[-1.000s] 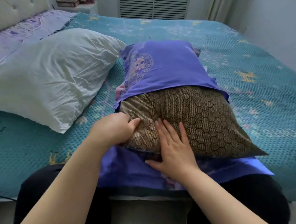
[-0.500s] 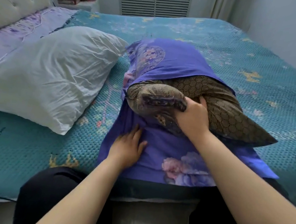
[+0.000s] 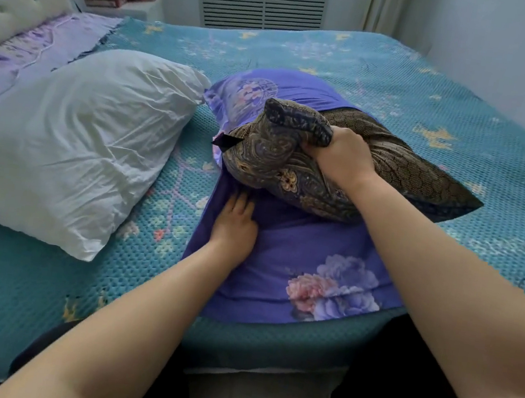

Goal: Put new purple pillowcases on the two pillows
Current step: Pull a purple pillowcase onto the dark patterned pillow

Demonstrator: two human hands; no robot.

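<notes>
The dark brown patterned pillow (image 3: 341, 172) lies on the teal textured bedspread (image 3: 434, 98) near the bed's front edge, its far end already inside the purple floral cotton pillowcase (image 3: 306, 258) and its near end still bare. That half-in position explains both grips.

The right hand (image 3: 340, 155) has its fingers curled tight round the near left corner of the brown pillow, bunching it and folding it up and over. This looks meant to make the bulky corner small enough to pass into the case's mouth.

The left hand (image 3: 234, 225) lies flat, fingers straight, pressing the lower layer of the purple case onto the bedspread just in front of the pillow. The likely reason is to pin the fabric so it does not slide along when the pillow is pushed in.

The loose near part of the case spreads from under the pillow to the bed's front edge, ready to be drawn up.

The plain white crumpled pillow (image 3: 74, 144) rests to the left of the brown pillow, uncovered and waiting its turn; no second purple case is clearly visible.
</notes>
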